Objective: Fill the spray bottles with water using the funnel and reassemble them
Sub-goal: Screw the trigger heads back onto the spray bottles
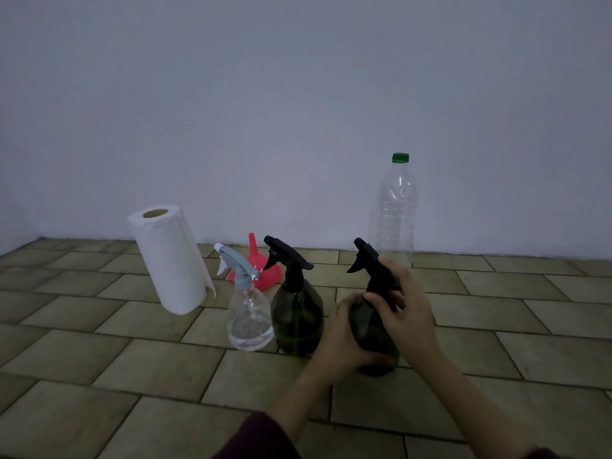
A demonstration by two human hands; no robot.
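At lower centre, the left hand [344, 339] cups a dark green spray bottle [372, 329] on the tiled tabletop [132, 359] while the right hand [405, 309] grips its black trigger head [369, 263]. Likely unscrewing or tightening; I cannot tell which. The red funnel [260, 266] sits mid-frame behind.

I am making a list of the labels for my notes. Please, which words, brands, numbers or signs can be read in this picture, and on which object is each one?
None: no readable text on the spray bottles, the large clear bottle, the funnel or the paper towel roll.
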